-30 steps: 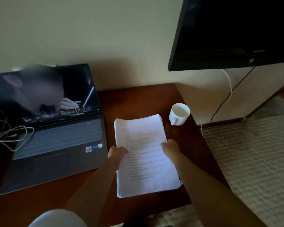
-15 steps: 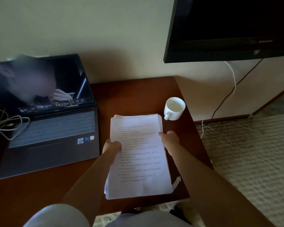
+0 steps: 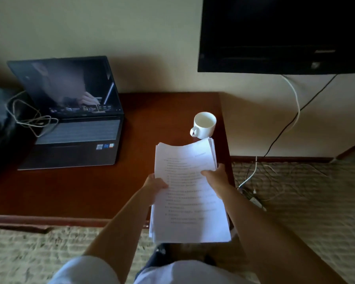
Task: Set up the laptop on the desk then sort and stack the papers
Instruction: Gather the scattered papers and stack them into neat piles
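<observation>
A thick stack of printed white papers [image 3: 188, 193] is held in the air above the desk's front right corner, its far end curling upward. My left hand [image 3: 155, 184] grips the stack's left edge and my right hand [image 3: 214, 177] grips its right edge. The open dark laptop [image 3: 74, 128] stands on the left part of the brown wooden desk [image 3: 152, 111], its screen lit.
A white mug [image 3: 204, 125] stands near the desk's right edge, just beyond the papers. White cables [image 3: 32, 117] lie over the laptop's left side. A black TV [image 3: 281, 33] hangs on the wall at upper right. Cords [image 3: 252, 177] trail on the carpet right of the desk.
Both hands have lifted the paper stack off the desk and drawn it toward me and to the right. The view has pulled back from the desk.
</observation>
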